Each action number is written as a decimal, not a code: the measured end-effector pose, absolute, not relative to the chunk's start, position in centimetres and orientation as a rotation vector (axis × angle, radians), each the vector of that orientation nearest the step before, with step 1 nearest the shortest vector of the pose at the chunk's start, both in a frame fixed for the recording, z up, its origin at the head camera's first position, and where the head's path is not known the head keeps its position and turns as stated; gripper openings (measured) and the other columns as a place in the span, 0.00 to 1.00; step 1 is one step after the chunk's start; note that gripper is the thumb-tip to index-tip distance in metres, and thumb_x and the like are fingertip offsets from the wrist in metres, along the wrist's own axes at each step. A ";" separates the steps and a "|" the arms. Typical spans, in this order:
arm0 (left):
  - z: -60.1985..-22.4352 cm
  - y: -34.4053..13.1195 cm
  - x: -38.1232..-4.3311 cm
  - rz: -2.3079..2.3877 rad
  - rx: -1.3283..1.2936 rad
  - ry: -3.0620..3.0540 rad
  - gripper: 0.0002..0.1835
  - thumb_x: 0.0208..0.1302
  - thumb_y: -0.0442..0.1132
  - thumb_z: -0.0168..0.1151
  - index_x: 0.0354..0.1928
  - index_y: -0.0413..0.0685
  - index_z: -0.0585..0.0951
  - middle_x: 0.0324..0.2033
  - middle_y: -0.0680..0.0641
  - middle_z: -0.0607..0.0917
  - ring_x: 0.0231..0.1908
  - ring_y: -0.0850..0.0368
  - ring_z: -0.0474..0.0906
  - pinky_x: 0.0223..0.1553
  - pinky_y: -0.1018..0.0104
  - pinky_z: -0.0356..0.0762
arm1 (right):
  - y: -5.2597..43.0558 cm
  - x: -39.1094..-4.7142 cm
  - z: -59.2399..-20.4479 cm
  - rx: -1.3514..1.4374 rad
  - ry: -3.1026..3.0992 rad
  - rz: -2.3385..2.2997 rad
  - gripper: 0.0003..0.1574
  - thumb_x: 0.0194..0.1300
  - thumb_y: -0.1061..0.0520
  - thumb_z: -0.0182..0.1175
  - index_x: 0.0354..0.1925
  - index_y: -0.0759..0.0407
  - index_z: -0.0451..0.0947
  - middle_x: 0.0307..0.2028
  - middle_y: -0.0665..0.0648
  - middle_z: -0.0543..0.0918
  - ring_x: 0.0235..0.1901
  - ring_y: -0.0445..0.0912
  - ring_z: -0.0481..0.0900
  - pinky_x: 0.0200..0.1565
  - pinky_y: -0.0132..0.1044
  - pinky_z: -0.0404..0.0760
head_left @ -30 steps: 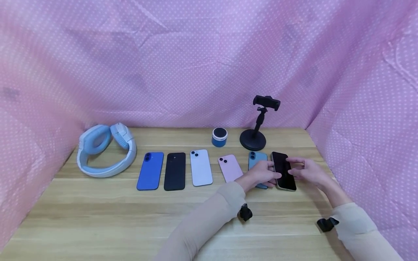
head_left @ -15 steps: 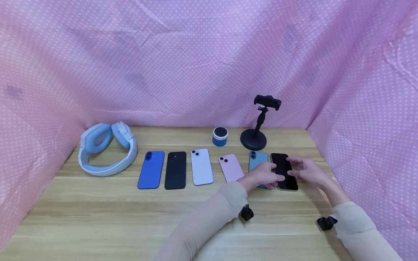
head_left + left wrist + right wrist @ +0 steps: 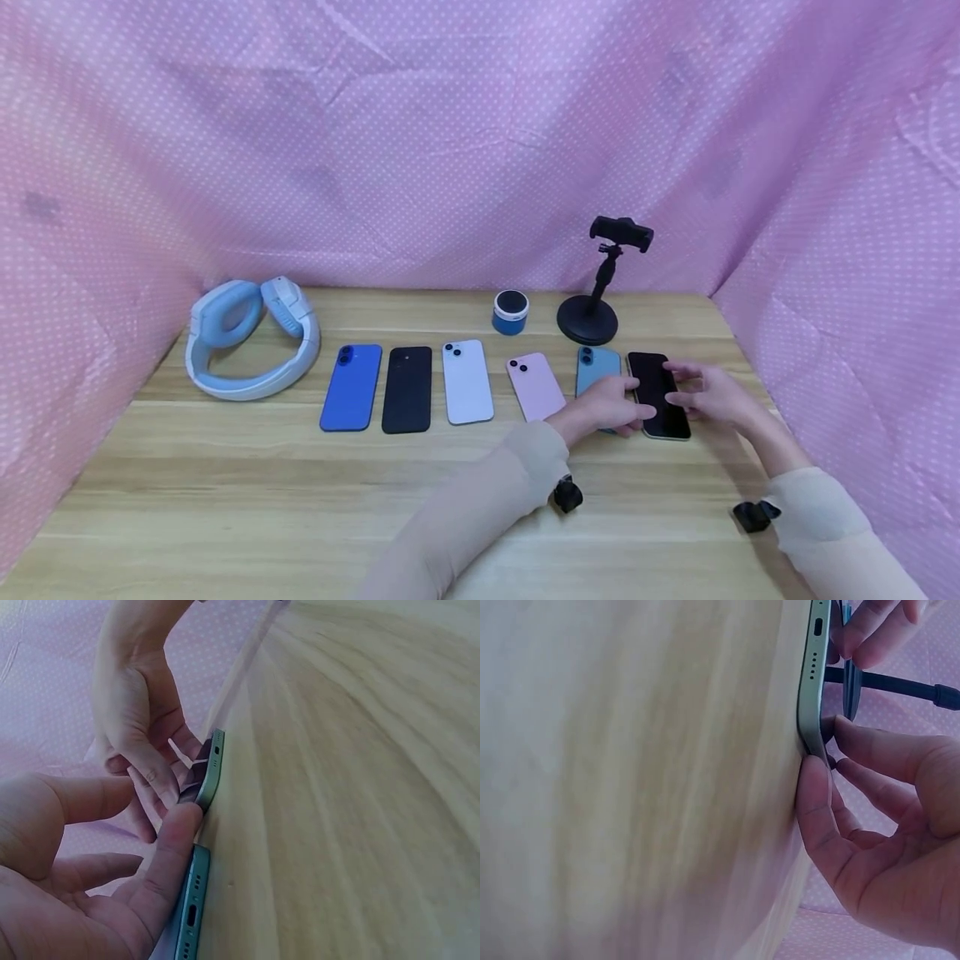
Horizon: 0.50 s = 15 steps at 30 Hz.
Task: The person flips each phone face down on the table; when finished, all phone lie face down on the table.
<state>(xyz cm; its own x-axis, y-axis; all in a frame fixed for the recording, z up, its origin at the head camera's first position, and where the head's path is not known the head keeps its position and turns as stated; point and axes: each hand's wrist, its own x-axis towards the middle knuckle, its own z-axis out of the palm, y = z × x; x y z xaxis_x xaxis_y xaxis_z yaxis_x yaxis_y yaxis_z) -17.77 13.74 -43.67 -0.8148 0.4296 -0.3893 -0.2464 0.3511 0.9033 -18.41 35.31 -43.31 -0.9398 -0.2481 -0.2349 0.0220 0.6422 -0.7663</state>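
Observation:
A smartphone (image 3: 651,385) with a dark screen lies face up at the right end of a row of phones. My left hand (image 3: 606,403) reaches over the teal phone (image 3: 592,364), and one finger meets the dark phone's left edge in the left wrist view. The left thumb stays apart from the fingers there. From the other side, my right hand (image 3: 712,396) pinches the dark phone's right edge; the right wrist view puts a finger (image 3: 814,799) against its side and the thumb over the screen. The left hand covers part of the teal phone.
To the left lie a pink phone (image 3: 536,385), a white one (image 3: 468,383), a black one (image 3: 407,390) and a blue one (image 3: 351,389). Behind stand a small speaker (image 3: 510,313) and a black phone stand (image 3: 588,320). Headphones (image 3: 247,386) sit at far left. Pink dotted cloth (image 3: 420,150) surrounds the table.
The dark phone has shifted slightly toward me between my hands. My left thumb has edged right over it. The whole head view has drifted a little; the other phones keep their places.

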 end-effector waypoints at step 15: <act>-43.3 11.3 -16.9 1.365 0.618 2.186 0.33 0.70 0.46 0.67 0.74 0.50 0.69 0.54 0.50 0.85 0.43 0.62 0.84 0.54 0.70 0.76 | 35.1 -18.0 -43.5 -0.143 2.605 -1.191 0.38 0.67 0.63 0.66 0.69 0.77 0.63 0.59 0.82 0.70 0.46 0.56 0.81 0.32 0.41 0.87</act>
